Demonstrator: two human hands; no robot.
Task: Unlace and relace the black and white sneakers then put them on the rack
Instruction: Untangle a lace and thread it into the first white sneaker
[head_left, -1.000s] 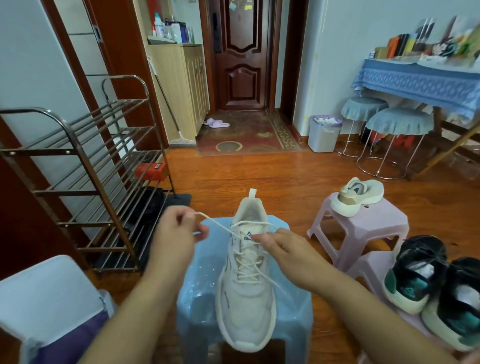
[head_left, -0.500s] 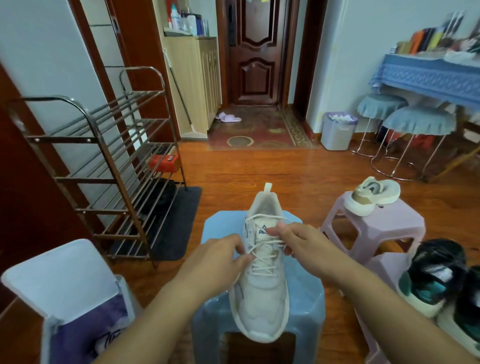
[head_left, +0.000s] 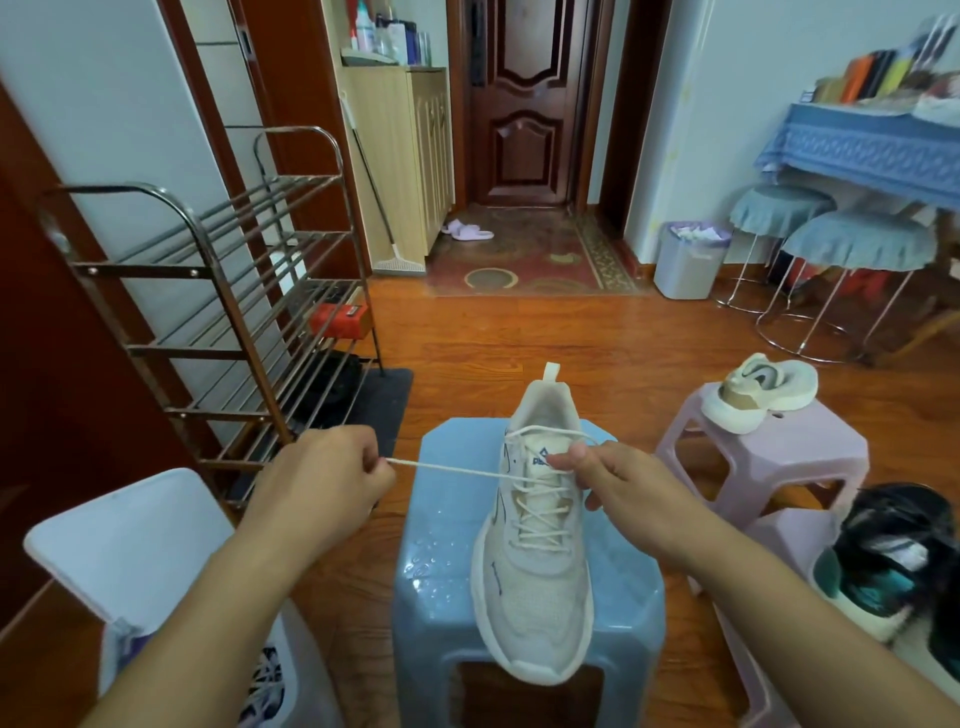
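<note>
The left hand (head_left: 324, 480) pinches the limp lace (head_left: 457, 470) taut; the right hand (head_left: 605, 480) pinches it at the light, soft sneaker's (head_left: 535, 566) tongue. Grip near the end.

The right edge cuts off the black sneakers (head_left: 893, 561). The left hand (head_left: 322, 488) hides its own fingers and the lace's (head_left: 452, 469) end.
</note>
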